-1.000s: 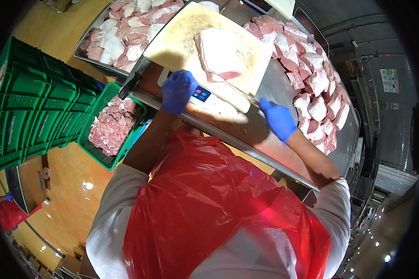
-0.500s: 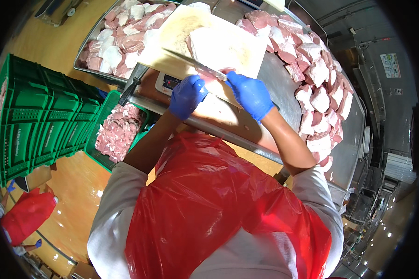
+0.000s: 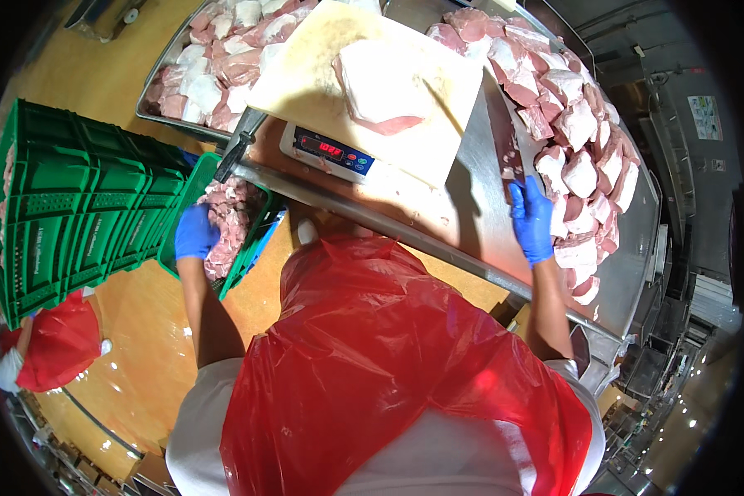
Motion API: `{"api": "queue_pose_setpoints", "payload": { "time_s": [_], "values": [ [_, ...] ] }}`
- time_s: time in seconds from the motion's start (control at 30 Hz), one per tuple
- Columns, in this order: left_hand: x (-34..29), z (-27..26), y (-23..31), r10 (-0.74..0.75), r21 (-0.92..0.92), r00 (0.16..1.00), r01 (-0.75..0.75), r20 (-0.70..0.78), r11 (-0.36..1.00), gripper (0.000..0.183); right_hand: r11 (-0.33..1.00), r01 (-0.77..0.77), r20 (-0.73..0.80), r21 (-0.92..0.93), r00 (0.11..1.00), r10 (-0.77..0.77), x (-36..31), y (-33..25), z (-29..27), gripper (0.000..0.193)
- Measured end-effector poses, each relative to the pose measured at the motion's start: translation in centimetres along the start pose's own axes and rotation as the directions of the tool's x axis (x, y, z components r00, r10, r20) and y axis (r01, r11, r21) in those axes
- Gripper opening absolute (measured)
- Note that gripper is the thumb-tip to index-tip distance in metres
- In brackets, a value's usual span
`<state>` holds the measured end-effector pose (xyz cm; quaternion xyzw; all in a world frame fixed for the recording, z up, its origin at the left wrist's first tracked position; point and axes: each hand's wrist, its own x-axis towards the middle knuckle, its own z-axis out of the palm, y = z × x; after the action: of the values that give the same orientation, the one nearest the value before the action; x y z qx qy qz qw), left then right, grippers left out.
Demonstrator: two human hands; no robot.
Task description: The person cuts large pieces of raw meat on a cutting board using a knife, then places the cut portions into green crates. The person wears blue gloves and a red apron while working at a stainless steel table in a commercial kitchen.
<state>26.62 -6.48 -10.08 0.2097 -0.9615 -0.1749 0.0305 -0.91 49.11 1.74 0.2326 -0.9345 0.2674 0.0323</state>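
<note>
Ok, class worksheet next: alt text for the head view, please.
A person's blue-gloved left hand is over pink meat trimmings in a green plastic crate; the blue-gloved right hand holds a long-bladed knife near pale-pink meat chunks. A large pale meat slab rests on a cream rectangular cutting board.

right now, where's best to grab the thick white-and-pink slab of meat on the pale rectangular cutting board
Likely its left and right edges, coming from the near side: the slab lies flat on the board, both sides uncovered, its pink edge nearest.
</note>
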Motion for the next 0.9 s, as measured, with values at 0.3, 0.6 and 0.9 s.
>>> {"api": "queue_pose_setpoints", "payload": {
  "time_s": [0.3, 0.6, 0.9],
  "values": [
    [17.0, 1.7, 33.4, 0.215, 0.0, 0.944, -0.223, -0.252, 0.975, 0.061, 0.879, -0.052, -0.235, 0.474, 0.955, 0.183, 5.0, -7.9, 4.7, 0.023],
    [22.9, -2.1, 24.7, 0.81, -0.235, 0.586, -0.784, 0.026, 0.575, 0.055, 0.994, 0.006, -0.136, 0.113, 0.991, 0.01, 0.2, -5.1, 3.8, 0.013],
    [9.1, 4.5, 23.1, 0.027, -0.602, 0.86, -0.379, -0.509, 0.703, 0.025, 0.969, 0.226, 0.189, 0.102, 0.952, -0.241, 4.4, -13.3, 8.9, 0.013]
  ]
}}
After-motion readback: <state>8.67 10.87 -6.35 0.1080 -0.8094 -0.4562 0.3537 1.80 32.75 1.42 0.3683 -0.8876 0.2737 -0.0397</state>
